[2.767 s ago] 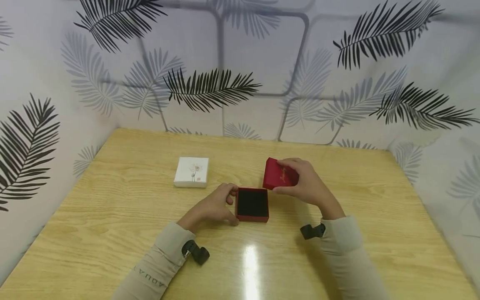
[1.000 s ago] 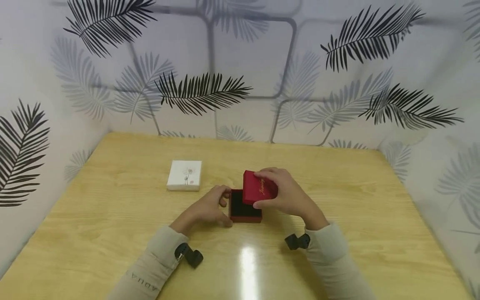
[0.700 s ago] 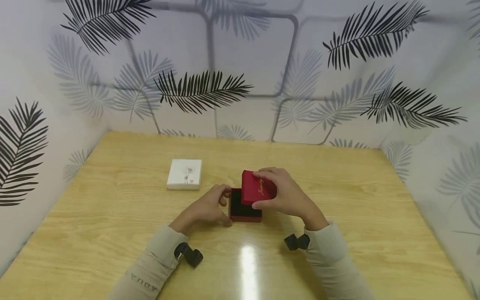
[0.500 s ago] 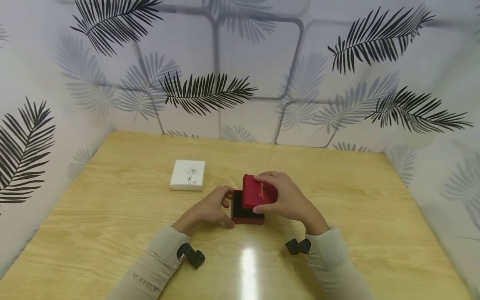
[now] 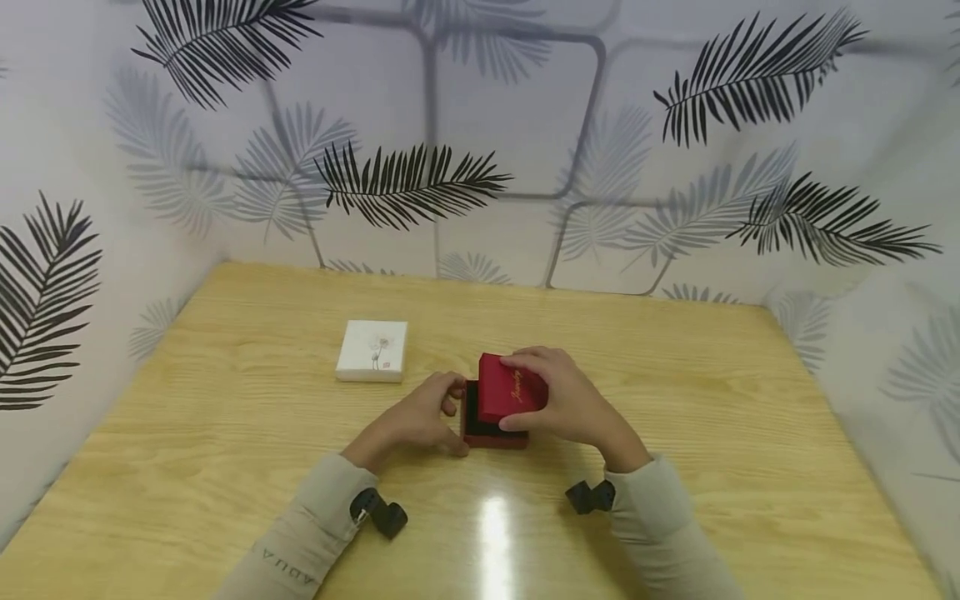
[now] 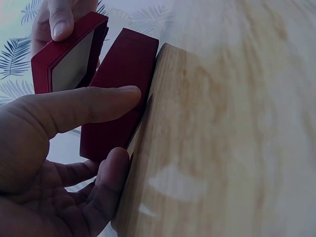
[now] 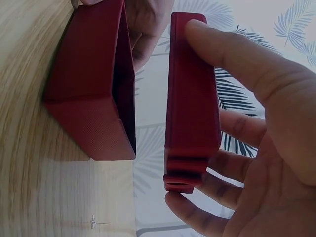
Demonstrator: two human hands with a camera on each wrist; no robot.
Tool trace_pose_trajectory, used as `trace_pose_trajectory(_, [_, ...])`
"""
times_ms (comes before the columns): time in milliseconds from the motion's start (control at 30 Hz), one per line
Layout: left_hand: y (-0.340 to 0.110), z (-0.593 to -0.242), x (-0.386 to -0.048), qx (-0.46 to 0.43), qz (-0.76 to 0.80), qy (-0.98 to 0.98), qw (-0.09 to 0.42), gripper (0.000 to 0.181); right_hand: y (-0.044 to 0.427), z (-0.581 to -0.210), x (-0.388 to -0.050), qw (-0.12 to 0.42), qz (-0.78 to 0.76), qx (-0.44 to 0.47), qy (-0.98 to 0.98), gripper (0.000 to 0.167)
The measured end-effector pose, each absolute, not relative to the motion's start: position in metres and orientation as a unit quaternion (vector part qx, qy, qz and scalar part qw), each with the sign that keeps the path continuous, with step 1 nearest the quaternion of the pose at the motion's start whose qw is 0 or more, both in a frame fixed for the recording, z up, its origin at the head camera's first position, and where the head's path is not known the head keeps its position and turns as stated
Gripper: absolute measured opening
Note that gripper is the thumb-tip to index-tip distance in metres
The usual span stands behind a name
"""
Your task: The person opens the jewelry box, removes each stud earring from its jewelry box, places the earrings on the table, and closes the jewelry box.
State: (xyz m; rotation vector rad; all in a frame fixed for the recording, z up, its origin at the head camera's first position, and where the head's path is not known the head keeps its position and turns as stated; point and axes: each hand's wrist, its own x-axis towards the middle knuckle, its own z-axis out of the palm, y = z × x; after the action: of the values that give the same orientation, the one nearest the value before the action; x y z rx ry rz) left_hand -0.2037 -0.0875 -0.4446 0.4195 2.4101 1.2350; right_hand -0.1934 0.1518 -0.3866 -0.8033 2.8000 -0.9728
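Note:
The red jewelry box base (image 5: 495,442), lined in black, stands on the table in the head view. My left hand (image 5: 423,415) holds its left side, the thumb (image 6: 108,101) lying along one red wall in the left wrist view. Above the base is the red lid (image 5: 498,390) with gold lettering, gripped by my right hand (image 5: 566,400) between thumb and fingers. A gap separates the lid (image 7: 192,94) from the base (image 7: 89,84) in the right wrist view. The lid covers much of the base's black inside from the head camera.
A white square box (image 5: 372,352) with a flower print lies on the wooden table (image 5: 712,400), to the left and farther back. Behind the table hangs a pale backdrop (image 5: 495,108) with leaf patterns.
The lid, in my right hand, has moved left from beside the base to above it, and lately a little farther left and nearer to me. My left hand keeps its hold on the base.

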Motion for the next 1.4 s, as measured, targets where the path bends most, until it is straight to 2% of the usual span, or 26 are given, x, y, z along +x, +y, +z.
trace_pose_trajectory(1400, [-0.091,-0.441,-0.199,0.16,0.441,0.858,0.208,0.091,0.136,-0.391,-0.183,0.036,-0.282,-0.265,0.921,0.076])
